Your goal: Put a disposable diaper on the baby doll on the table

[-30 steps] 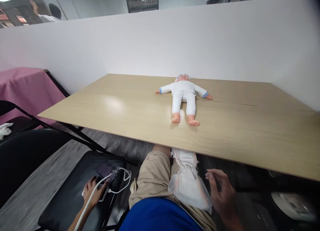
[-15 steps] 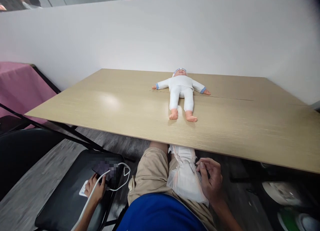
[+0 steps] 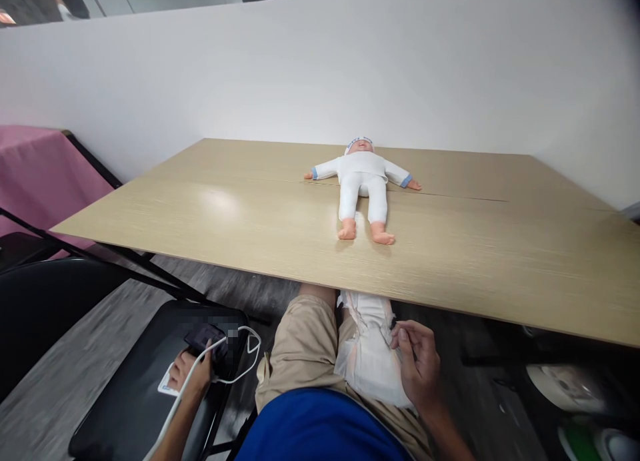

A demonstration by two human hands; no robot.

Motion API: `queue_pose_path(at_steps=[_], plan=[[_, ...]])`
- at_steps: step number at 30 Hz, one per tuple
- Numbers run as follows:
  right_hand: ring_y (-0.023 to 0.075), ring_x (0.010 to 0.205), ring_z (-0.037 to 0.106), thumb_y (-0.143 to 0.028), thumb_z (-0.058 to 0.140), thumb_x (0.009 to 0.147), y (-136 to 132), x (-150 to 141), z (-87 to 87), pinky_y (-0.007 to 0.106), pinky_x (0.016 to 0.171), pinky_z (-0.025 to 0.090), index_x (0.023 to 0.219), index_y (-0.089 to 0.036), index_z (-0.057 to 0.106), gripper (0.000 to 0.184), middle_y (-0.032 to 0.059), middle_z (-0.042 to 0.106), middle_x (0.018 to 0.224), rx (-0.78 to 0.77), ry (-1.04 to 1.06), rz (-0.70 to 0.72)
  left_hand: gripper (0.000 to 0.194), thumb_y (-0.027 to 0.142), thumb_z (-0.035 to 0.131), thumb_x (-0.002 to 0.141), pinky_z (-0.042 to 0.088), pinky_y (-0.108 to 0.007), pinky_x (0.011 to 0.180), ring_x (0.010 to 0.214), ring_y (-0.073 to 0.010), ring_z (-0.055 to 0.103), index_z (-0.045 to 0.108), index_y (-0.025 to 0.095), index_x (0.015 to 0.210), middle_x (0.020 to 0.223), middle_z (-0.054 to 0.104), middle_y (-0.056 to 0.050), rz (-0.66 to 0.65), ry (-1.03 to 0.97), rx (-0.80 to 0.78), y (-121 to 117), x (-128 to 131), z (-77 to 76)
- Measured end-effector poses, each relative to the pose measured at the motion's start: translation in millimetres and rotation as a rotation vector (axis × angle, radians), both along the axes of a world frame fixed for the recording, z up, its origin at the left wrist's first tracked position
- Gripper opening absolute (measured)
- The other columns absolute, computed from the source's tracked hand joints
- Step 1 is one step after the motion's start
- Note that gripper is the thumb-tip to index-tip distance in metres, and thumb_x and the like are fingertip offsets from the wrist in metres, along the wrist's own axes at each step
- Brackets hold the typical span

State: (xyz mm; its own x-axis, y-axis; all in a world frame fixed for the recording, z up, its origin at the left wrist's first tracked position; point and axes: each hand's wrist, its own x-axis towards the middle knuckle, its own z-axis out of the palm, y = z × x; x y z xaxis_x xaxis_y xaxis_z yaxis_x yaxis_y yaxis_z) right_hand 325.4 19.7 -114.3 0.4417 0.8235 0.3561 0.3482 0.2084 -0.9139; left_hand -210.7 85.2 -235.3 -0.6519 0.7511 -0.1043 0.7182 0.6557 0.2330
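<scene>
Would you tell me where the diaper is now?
In the head view, the diaper lies on the lap's right side, beside the right hand, its far end hidden by the table.

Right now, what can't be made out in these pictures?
Head view: far end of the diaper, hidden under the table.
Head view: whether the right hand grips the diaper; the hand hides contact.
Head view: part of the white card, covered by the left hand.
Head view: brow lettering on the doll, too small to read fully.
Head view: details of the dark device, pixelated.
</scene>
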Motion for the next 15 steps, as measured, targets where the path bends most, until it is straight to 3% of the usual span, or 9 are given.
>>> queue_pose_path(at_steps=[3,6,8,11,15], plan=[[0.0184,0.073,0.07,-0.04,0.06,0.111,-2.4,3.3,-4.9,0.038,0.077,0.061,0.122,-0.026,0.063,0.018,0.0007,0.072,0.091,-0.019,0.0,-0.006,0.099,0.082,0.027,0.094,0.036,-0.078,0.12,0.155,-0.0577,0.042,0.055,0.006,0.151,0.162,0.051,-0.036,0.13,-0.027,0.053,2.9,7.7,6.5],[0.0213,0.081,0.073,-0.045,0.06,0.11,-10.9,12.3,-13.4,0.04,0.082,0.062,0.124,-0.026,0.063,0.024,0.0032,0.074,0.097,-0.082,-0.022,-0.042,0.086,0.073,0.03,0.098,0.033,-0.074,0.125,0.159,-0.0534,0.04,0.058,0.011,0.151,0.168,0.049,-0.03,0.086,-0.087,0.052,-0.4,7.4,12.7],[0.0261,0.094,0.076,-0.053,0.063,0.107,-20.1,23.0,-23.6,0.045,0.09,0.062,0.123,-0.025,0.065,0.032,0.0075,0.077,0.106,-0.166,-0.075,-0.102,0.076,0.063,0.035,0.099,0.033,-0.073,0.126,0.16,-0.0516,0.038,0.061,0.012,0.149,0.169,0.049,-0.027,0.021,-0.125,0.033,-7.6,6.6,19.9],[0.0322,0.1,0.076,-0.069,0.066,0.098,-36.9,43.9,-46.1,0.05,0.093,0.061,0.119,-0.024,0.07,0.05,0.0113,0.079,0.111,-0.343,-0.135,-0.201,0.066,0.063,0.04,0.097,0.039,-0.069,0.125,0.153,-0.0492,0.047,0.069,0.018,0.136,0.154,0.064,-0.021,-0.101,-0.196,0.065,-28.7,16.5,40.2],[0.0345,0.101,0.076,-0.085,0.067,0.083,-54.4,68.4,-78.0,0.05,0.09,0.062,0.114,-0.026,0.072,0.066,0.0088,0.079,0.109,-0.558,-0.02,-0.216,0.053,0.073,0.044,0.1,0.052,-0.052,0.114,0.126,-0.0391,0.065,0.071,0.028,0.11,0.124,0.074,-0.013,-0.45,-0.5,0.208,-67.4,67.8,83.1]])
